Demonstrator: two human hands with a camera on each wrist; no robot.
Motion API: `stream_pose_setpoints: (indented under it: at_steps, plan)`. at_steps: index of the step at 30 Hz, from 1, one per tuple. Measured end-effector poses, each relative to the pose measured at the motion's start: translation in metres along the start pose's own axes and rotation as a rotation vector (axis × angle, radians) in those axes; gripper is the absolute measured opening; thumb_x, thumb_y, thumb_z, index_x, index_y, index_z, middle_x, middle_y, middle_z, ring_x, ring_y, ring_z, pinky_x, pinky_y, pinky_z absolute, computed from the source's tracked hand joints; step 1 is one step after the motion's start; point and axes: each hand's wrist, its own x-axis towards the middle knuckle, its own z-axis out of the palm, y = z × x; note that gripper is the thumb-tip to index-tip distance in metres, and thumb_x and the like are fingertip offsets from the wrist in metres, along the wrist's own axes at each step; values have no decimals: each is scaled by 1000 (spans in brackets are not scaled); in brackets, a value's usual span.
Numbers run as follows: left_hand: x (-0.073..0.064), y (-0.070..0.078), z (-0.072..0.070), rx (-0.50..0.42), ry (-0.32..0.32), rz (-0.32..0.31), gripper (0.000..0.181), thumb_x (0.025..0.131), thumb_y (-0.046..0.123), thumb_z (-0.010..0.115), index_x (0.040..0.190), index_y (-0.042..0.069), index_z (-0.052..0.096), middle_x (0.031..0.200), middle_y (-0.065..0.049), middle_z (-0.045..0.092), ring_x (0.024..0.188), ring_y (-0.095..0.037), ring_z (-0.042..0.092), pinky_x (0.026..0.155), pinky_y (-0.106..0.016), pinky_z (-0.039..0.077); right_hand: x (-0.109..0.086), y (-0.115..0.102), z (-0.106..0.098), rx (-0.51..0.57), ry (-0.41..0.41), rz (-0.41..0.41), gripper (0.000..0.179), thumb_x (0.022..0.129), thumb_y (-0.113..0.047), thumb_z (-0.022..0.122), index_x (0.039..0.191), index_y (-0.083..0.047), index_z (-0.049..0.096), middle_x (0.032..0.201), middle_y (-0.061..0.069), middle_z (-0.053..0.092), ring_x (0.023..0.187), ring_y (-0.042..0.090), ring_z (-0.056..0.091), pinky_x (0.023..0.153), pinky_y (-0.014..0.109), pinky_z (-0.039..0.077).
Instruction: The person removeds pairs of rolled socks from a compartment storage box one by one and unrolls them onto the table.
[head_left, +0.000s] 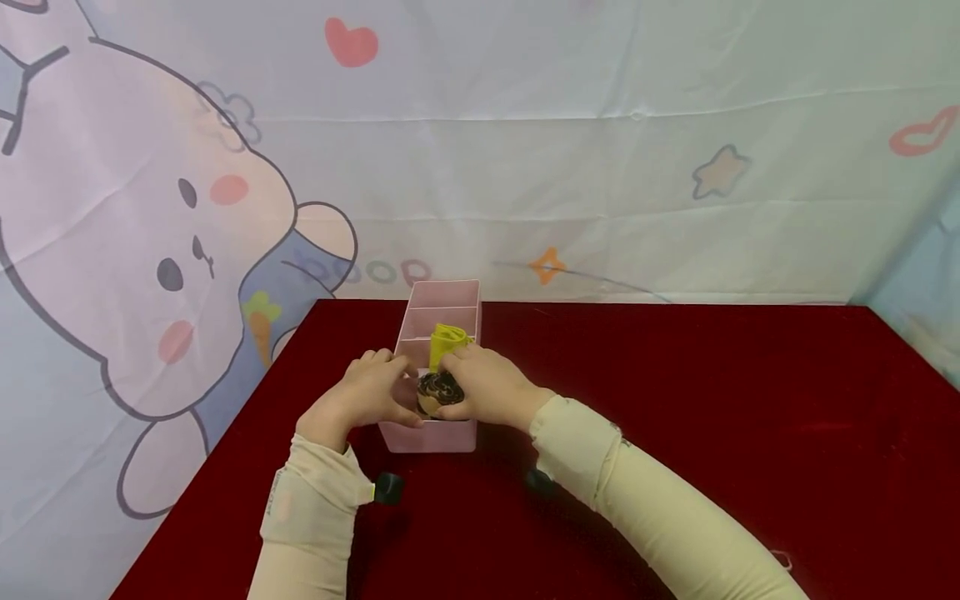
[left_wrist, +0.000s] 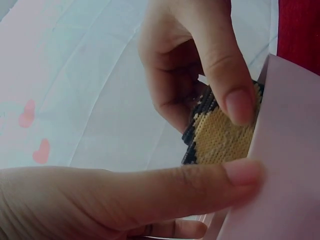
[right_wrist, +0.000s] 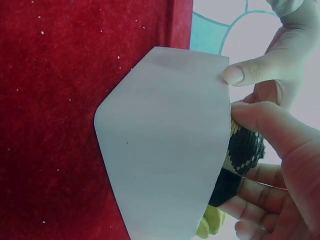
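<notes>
A black-and-gold patterned woven roll (head_left: pixel 438 393) sits in the front compartment of a pink divided box (head_left: pixel 432 437), partly hidden by my hands. My right hand (head_left: pixel 491 387) grips the roll, thumb on its near side and fingers behind. In the left wrist view, the right thumb presses the roll's gold part (left_wrist: pixel 220 137) near the box rim. My left hand (head_left: pixel 367 392) is at the box's left front, its thumb (left_wrist: pixel 240 172) extended along the front rim and its fingers loosely bent over the left side. Behind the roll stands a yellow folded cloth-like piece (head_left: pixel 447 337).
Two further compartments (head_left: pixel 442 319) of the box show at the back. The box stands on a table covered in dark red cloth (head_left: pixel 675 433). A printed curtain (head_left: pixel 570 167) hangs behind the table. A small loop (head_left: pixel 782 560) lies near the right forearm.
</notes>
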Motion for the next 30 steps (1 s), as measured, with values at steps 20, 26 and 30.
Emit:
stream_pose_setpoints:
  at_steps: [20,26,30]
  plan:
    - [-4,-4,-8,16,-5,-7,62,69,37,83,118,7,60,115,-17,55,113,-37,46,99,-56,36,-5,-8,-22,57,56,39,46,83,-40,72,113,-7,60,105,5,64,97,17,59,83,29,53]
    - [-5,-1,-10,33,14,10,64,71,37,82,122,7,59,118,-19,55,114,-38,46,100,-55,36,-10,-8,-27,86,91,63,43,82,-37,74,108,-6,58,100,6,63,93,16,58,79,29,53]
    - [-5,2,-11,41,42,33,63,72,37,81,123,8,59,120,-19,55,115,-38,46,101,-56,35,-15,-5,-32,125,148,84,40,78,-33,75,101,-7,56,93,4,62,86,16,57,74,29,51]
